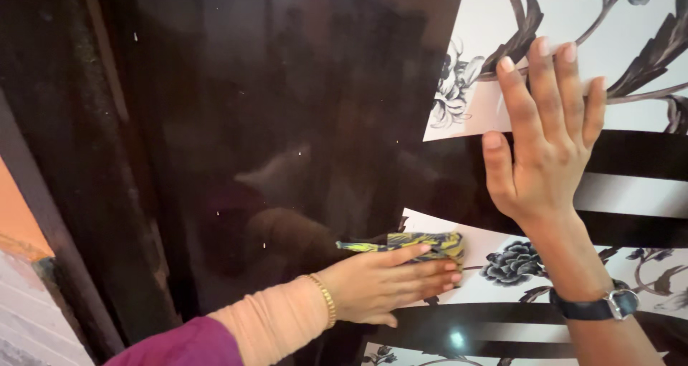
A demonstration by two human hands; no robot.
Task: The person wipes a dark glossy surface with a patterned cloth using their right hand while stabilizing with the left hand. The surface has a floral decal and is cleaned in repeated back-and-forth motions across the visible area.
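My left hand [383, 283] presses a yellow and dark patterned cloth [419, 243] flat against a glossy dark panel [287, 122], at the edge of a white floral-printed section [516, 265]. A gold bangle circles that wrist, above a peach and purple sleeve. My right hand [548, 133] rests flat with fingers spread on the panel, straddling a black band and an upper white floral section [616, 43]. A dark wristwatch [598, 305] sits on that wrist.
The panel's dark surface reflects a faint figure. Alternating black and white bands [638, 194] run across the right side. A dark frame [64, 215] borders the panel on the left, with an orange wall [18, 222] and pale brickwork beyond it.
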